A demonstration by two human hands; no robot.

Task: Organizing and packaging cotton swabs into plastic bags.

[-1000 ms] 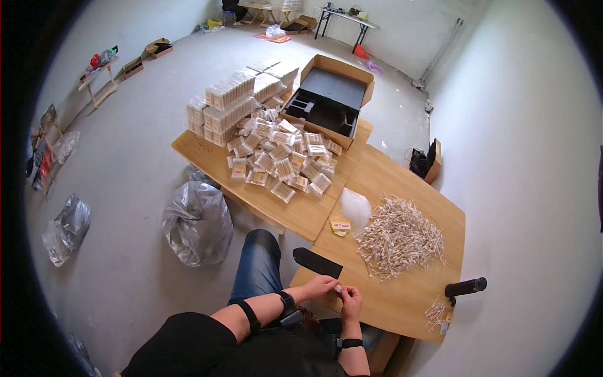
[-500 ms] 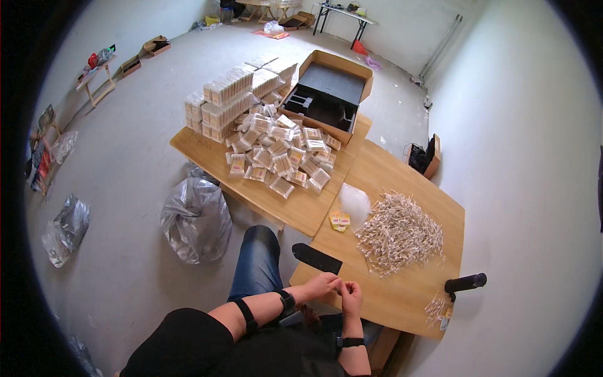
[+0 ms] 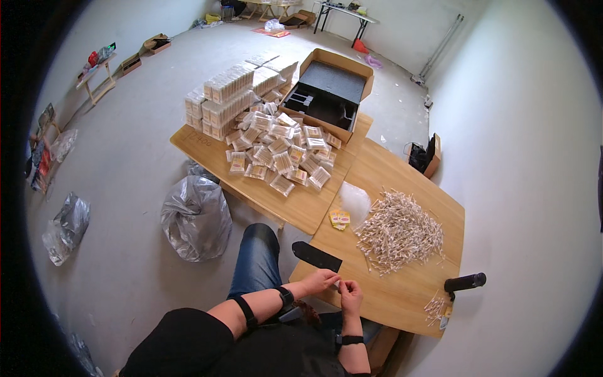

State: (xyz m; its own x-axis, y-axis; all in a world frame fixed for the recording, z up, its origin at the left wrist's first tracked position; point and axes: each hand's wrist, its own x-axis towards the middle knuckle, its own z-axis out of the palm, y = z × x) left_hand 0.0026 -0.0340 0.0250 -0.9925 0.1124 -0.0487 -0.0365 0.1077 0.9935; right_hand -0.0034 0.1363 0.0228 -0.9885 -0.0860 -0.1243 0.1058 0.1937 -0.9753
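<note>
Over the table's near edge, my left hand (image 3: 323,281) and my right hand (image 3: 350,296) meet with their fingers pinched. A tiny pale thing shows between the fingertips, too small to name. A flat black strip (image 3: 316,257) lies just beyond my left hand. Farther right is a big loose heap of cotton swabs (image 3: 401,232). Beside the heap lie clear plastic bags (image 3: 355,202) and small yellow cards (image 3: 340,218). A smaller group of cotton swabs (image 3: 434,308) is at the right edge, near a black cylinder (image 3: 465,283).
Filled swab packets (image 3: 280,151) lie piled on the far-left table (image 3: 251,188), with stacked packets (image 3: 227,94) behind. An open carton (image 3: 330,94) stands beside them. A grey plastic bag (image 3: 196,218) sits on the floor left of my knee. A white wall (image 3: 521,188) rises at right.
My two hands stay together at nearly the same spot. The left hand has shifted very slightly away from me, its fingers still pinched.
</note>
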